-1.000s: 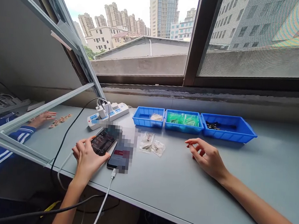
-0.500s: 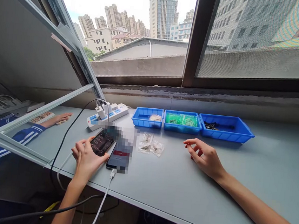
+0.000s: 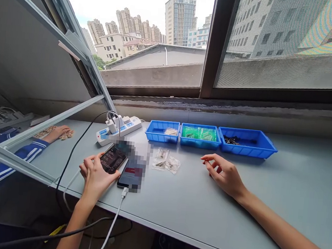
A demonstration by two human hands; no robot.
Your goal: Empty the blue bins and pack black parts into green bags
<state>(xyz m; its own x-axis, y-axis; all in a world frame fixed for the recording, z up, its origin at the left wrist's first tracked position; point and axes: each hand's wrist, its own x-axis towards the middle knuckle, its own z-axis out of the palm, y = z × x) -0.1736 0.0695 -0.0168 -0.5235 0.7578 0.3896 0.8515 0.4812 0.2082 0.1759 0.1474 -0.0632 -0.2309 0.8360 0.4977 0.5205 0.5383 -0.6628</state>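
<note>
My left hand (image 3: 96, 176) grips the near end of a black phone (image 3: 113, 159) lying on the grey table (image 3: 193, 205), thumb on its screen. A second phone (image 3: 130, 174) with a white cable plugged in lies right beside it. My right hand (image 3: 224, 176) rests on the table with fingers loosely apart, holding nothing. Small clear bags with metal parts (image 3: 166, 163) lie between my two hands, a short way left of the right fingertips.
Three blue trays stand at the back: left (image 3: 163, 132), middle with green bags (image 3: 199, 136), right with dark parts (image 3: 248, 144). A white power strip (image 3: 120, 128) sits behind the phones. Another person's hand (image 3: 56, 131) in a blue striped sleeve rests on small pieces at left.
My hands have stayed nearly still; the view shifted slightly. The other person's hand at left reached further right along the table, then drew back a little.
</note>
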